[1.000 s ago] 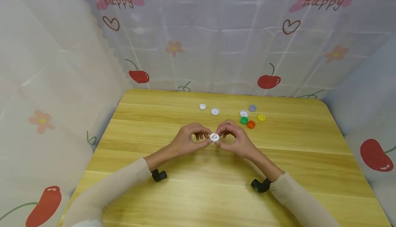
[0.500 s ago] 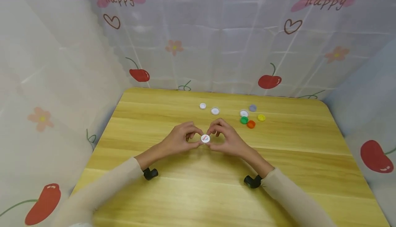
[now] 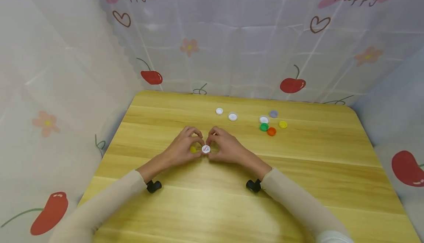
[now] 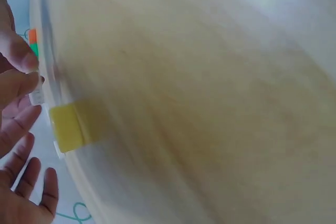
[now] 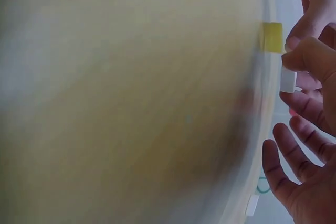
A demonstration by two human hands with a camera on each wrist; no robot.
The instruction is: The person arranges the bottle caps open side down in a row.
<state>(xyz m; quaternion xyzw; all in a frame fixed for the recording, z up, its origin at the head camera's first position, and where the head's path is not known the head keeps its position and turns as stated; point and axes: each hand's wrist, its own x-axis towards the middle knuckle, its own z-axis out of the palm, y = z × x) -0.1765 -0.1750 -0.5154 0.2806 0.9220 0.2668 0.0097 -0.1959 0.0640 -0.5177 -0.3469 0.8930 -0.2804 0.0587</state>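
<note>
From here I see the fingers of both hands pinching one white screw cap, the left hand [image 3: 180,146] at one side of its rim and the right hand [image 3: 226,148] at the other, each with thumb and forefinger curved close in. The white screw cap [image 3: 206,149] is between them, apparently just above the tabletop [image 3: 198,202], its red-and-blue printed face turned up. I judge it light, stiff plastic, hard to damage but smooth enough to skid, so I'd take it by the short side wall rather than the flat face. Just beside it, inside the ring of the left thumb and forefinger in the head view, a squat yellow cap [image 4: 65,127] stands on the tabletop, straight-walled and glossy. Farther out lie shallow round caps: two white, a green one [image 3: 264,127] touching or nearly touching an orange one [image 3: 271,131]. Beneath everything, the tabletop is smooth, pale wood grain; behind hangs a creased, cherry-printed curtain [image 3: 238,63].
</note>
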